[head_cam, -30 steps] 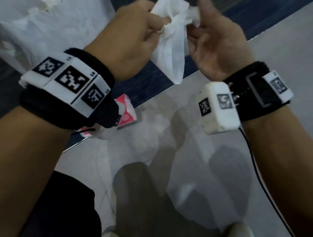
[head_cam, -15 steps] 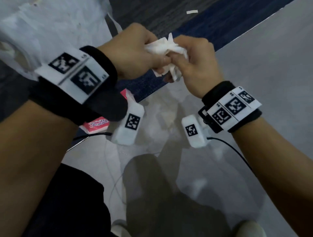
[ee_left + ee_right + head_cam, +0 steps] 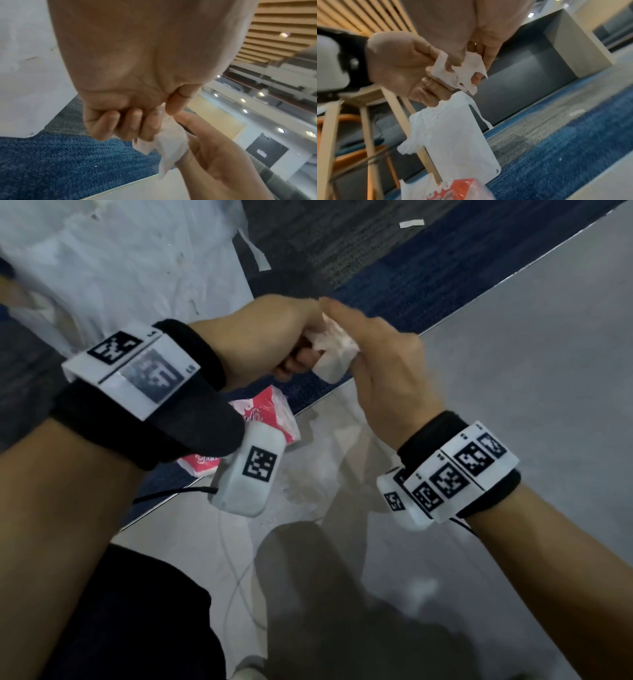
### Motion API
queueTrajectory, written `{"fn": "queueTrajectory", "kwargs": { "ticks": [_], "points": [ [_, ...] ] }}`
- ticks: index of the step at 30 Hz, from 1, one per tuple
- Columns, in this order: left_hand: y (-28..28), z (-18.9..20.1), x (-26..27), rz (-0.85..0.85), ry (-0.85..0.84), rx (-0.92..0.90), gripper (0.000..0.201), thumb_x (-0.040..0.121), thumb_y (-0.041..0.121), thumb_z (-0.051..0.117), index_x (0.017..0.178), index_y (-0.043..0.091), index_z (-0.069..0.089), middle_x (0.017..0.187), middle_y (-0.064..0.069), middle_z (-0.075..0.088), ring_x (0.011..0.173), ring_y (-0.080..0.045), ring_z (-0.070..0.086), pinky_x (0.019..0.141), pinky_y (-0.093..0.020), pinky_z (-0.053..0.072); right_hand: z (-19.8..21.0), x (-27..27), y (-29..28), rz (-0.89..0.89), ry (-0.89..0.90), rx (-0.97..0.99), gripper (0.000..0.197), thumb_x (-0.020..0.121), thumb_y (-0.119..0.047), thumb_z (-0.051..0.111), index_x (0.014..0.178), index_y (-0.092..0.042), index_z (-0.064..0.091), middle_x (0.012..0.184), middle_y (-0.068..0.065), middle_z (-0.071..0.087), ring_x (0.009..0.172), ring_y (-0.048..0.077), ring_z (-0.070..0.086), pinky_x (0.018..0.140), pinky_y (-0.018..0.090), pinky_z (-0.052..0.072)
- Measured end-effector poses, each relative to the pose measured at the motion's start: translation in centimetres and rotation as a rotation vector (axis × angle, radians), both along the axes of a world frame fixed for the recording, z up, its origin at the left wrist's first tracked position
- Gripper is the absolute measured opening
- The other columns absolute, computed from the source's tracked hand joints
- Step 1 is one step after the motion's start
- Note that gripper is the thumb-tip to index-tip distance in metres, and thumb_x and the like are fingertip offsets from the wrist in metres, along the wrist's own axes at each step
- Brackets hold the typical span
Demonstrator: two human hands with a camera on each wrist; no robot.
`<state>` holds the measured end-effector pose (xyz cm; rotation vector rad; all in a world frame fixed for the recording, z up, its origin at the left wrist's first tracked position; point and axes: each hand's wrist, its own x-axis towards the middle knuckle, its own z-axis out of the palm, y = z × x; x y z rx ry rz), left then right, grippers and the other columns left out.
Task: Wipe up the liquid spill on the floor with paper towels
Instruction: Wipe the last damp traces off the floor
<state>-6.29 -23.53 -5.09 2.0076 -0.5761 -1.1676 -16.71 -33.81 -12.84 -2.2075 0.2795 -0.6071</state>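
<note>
Together left hand point(image 3: 270, 337), right hand point(image 3: 383, 364) pinch paper towel point(image 3: 334, 350) above carpet edge point(image 3: 308, 409).

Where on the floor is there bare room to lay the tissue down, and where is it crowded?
Bare grey floor lies beyond the right hand, bounded by the blue carpet. Crowded: under the left hand, where the red tissue pack and wet spill sit.

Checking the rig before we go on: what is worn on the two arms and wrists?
Both forearms are bare, with no sleeves. The left wrist carries a black strap with a white plate of square black-and-white codes, and a white camera box with a code and a black cable. The right wrist wears the same: black strap, white coded plate, white box, thin black cable.
</note>
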Motion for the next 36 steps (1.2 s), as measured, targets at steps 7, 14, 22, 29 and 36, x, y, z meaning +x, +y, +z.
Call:
{"fn": "queueTrajectory", "kwargs": {
  "ticks": [7,14,22,29,36],
  "points": [
    [0.5,-2.4,0.2,-0.342,-0.348,0.151,0.037,0.099,0.005,0.036,0.063,0.004,0.046,0.053,-0.002,0.035,0.039,-0.006,0.029,0.043,-0.014,0.027,-2.2,-0.1,0.3,-0.125,-0.089,0.006,0.016,0.077,0.001,0.063,0.088,-0.006,0.071,0.073,0.007,0.061,0.063,0.015,0.05,0.059,0.024,0.039],
    [3.9,-7.0,1.6,-0.616,-0.418,0.527,0.044,0.098,0.047,0.031,0.125,0.02,0.053,0.129,-0.005,0.058,0.103,-0.018,0.058,0.094,-0.032,0.043,-9.2,-1.5,-0.2,-0.106,0.389,-0.015,0.039,0.078,0.01,0.05,0.105,-0.011,0.07,0.088,0.009,0.068,0.081,0.025,0.062,0.071,0.02,0.039],
    [8.1,-11.7,2.4,-0.82,-0.565,0.892,0.059,0.096,0.053,0.024,0.151,0.036,0.009,0.161,-0.004,0.006,0.147,-0.026,0.016,0.119,-0.043,0.014,-15.6,-1.2,2.6,0.011,0.634,-0.135,0.04,0.082,0.004,0.055,0.115,-0.016,0.065,0.104,0.011,0.057,0.087,0.036,0.059,0.07,0.039,0.051],
    [10.3,-13.2,5.4,-0.783,-0.503,1.151,0.056,0.102,0.03,0.033,0.153,0.017,0.015,0.154,-0.011,0.032,0.136,-0.028,0.04,0.109,-0.033,0.034,-15.8,2.6,7.8,0.183,0.679,-0.217,0.026,0.094,-0.005,0.044,0.116,-0.008,0.057,0.121,0.017,0.053,0.112,0.033,0.051,0.085,0.037,0.042],
    [11.5,-13.4,6.5,-0.773,-0.589,1.24,0.036,0.101,0.015,0.035,0.133,0.004,0.048,0.137,-0.01,0.054,0.124,-0.024,0.054,0.098,-0.028,0.042,-15.6,-1.1,15.7,0.698,0.678,-0.206,0.017,0.081,0.002,0.064,0.098,0.002,0.065,0.112,0.026,0.056,0.099,0.043,0.059,0.065,0.045,0.054]
  ]
}}
